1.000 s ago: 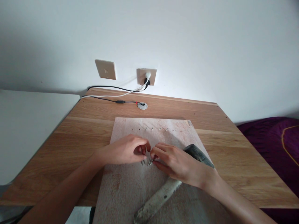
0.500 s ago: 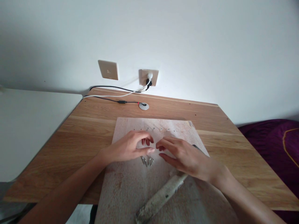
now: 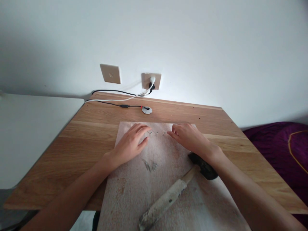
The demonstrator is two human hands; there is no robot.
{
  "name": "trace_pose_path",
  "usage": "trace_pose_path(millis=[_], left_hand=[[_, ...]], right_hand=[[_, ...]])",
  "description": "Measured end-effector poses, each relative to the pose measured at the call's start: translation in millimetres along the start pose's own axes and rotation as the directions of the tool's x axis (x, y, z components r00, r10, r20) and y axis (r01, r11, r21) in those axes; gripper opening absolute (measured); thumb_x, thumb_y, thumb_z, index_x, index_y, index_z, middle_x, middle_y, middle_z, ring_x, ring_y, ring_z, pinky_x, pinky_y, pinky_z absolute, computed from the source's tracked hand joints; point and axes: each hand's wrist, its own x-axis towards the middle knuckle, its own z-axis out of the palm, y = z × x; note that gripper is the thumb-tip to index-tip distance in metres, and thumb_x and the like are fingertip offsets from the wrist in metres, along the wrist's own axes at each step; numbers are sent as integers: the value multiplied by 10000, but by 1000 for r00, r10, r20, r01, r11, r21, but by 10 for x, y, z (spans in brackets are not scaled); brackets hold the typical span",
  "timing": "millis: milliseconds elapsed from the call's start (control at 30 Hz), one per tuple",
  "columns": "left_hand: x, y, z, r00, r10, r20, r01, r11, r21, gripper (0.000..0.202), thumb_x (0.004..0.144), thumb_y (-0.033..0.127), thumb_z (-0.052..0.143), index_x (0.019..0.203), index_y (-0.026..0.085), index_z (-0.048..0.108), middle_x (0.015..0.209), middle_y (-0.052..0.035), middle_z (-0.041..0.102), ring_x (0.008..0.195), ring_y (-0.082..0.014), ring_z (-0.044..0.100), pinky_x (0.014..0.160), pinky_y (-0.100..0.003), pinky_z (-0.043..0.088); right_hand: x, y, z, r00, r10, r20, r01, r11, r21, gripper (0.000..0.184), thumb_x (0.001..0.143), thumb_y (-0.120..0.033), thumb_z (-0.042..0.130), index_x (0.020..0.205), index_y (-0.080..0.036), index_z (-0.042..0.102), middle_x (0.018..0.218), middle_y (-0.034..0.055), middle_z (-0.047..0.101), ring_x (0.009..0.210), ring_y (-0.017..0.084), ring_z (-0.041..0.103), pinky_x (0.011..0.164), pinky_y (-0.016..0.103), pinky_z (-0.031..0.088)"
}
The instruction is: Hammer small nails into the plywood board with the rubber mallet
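My left hand lies flat on the pale board, fingers stretched toward a row of small nails standing in the board's far end. My right hand rests on the board just right of that row, fingers loosely extended and holding nothing. Three loose nails lie on the board between and behind my hands. A hammer with a dark head and a worn pale handle lies diagonally on the board under my right forearm.
The board sits on a wooden desk against a white wall. Cables run from a wall socket to a round grommet. A white surface lies left, purple bedding right.
Both hands have left the loose nails and moved forward to the far end of the board, opening out. The three nails stay where they lay. The hammer head is now uncovered.
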Motion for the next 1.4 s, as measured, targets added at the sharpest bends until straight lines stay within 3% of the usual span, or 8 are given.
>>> trace_pose_path(millis=[167, 600, 767, 867, 967, 1100, 1233, 1400], left_hand=[[-35, -6, 48, 996, 71, 62, -77, 992, 101, 397, 1012, 109, 560, 1397, 206, 552, 1318, -111, 676, 1232, -276, 626, 1088, -489, 529], [-31, 6, 46, 997, 50, 61, -55, 995, 86, 338, 997, 104, 595, 1323, 192, 568, 1245, -106, 689, 1181, -279, 634, 1042, -483, 553], [-27, 7, 46, 997, 34, 70, -40, 996, 83, 314, 990, 108, 614, 1292, 182, 578, 1236, -110, 690, 1174, -288, 637, 1029, -490, 556], [-31, -5, 53, 997, 30, 69, -36, 995, 89, 298, 983, 103, 623, 1268, 181, 586, 1231, -109, 690, 1181, -292, 634, 1027, -490, 555], [-38, -20, 61, 998, 33, 62, -38, 995, 87, 311, 986, 108, 620, 1284, 187, 581, 1231, -105, 689, 1184, -289, 631, 1027, -488, 554], [-43, -21, 61, 997, 34, 63, -40, 996, 84, 303, 991, 119, 618, 1282, 195, 584, 1231, -99, 687, 1181, -284, 634, 1023, -481, 556], [-32, -8, 56, 997, 42, 65, -47, 995, 86, 311, 989, 111, 614, 1292, 180, 586, 1218, -100, 687, 1166, -280, 630, 1030, -485, 552], [-27, -10, 58, 997, 48, 65, -54, 995, 88, 306, 995, 110, 603, 1291, 182, 590, 1212, -102, 682, 1156, -275, 630, 1026, -479, 556]], right_hand=[[39, 14, 38, 999, -7, 31, 7, 1000, -4, 318, 1065, -251, 528, 892, -128, 765, 905, 155, 815, 866, 297, 787, 704, 331, 501], [-59, -26, -76, 995, -95, -25, 98, 986, 135, 201, 999, -91, 524, 1014, -187, 699, 1037, 93, 780, 891, 222, 733, 758, 286, 457], [-215, -129, -93, 947, -317, 47, 291, 912, 291, 125, 984, -92, 617, 985, -201, 678, 936, 16, 747, 818, 151, 691, 759, 240, 476], [-312, -215, -72, 889, -456, 52, 408, 836, 367, 156, 1017, -83, 589, 972, -187, 696, 988, 47, 722, 874, 174, 668, 765, 266, 472], [-351, -250, -55, 870, -489, 60, 437, 823, 364, 190, 1042, -91, 570, 986, -180, 728, 1020, 69, 711, 939, 198, 665, 802, 291, 475], [-317, -222, -70, 893, -447, 61, 407, 857, 317, 137, 1056, -159, 594, 1037, -187, 727, 1034, 55, 711, 902, 171, 680, 785, 267, 479], [-222, -205, -98, 975, -219, 23, 217, 973, 76, 156, 1081, -230, 572, 999, -180, 695, 949, 31, 732, 811, 157, 699, 727, 263, 466], [-105, -248, -59, 997, -73, -14, 71, 993, -92, 328, 1116, -344, 488, 993, -128, 704, 958, 129, 768, 841, 259, 754, 674, 316, 464]])
